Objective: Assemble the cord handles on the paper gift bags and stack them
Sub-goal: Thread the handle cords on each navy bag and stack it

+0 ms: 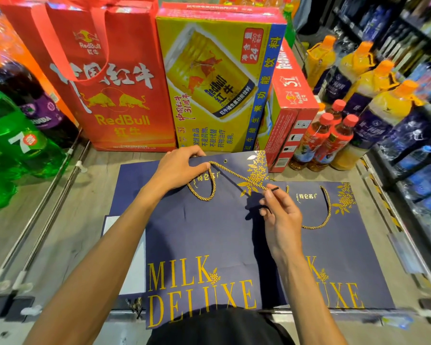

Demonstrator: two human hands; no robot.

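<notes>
A flat navy paper gift bag [199, 232] printed "MILK DELUXE" in gold lies in front of me on top of other flat bags. My left hand [182, 168] grips its top edge and pinches the gold cord [234, 173] near the left hole. The cord loops below that hand and runs right across the bag. My right hand [279, 215] pinches the cord's dark tipped free end [274, 188]. An empty eyelet hole [225, 161] shows at the bag's top right. A second navy bag [341, 247] lies to the right with its gold cord handle [326, 212] fitted.
A red Red Bull bag [115, 95], a yellow Red Bull carton [217, 78] and a red box [289, 108] stand behind. Green and purple soda bottles [15, 135] are at the left. Red-capped and orange-capped drink bottles [334, 135] crowd the right. Metal shelf rails [42, 215] run along the left.
</notes>
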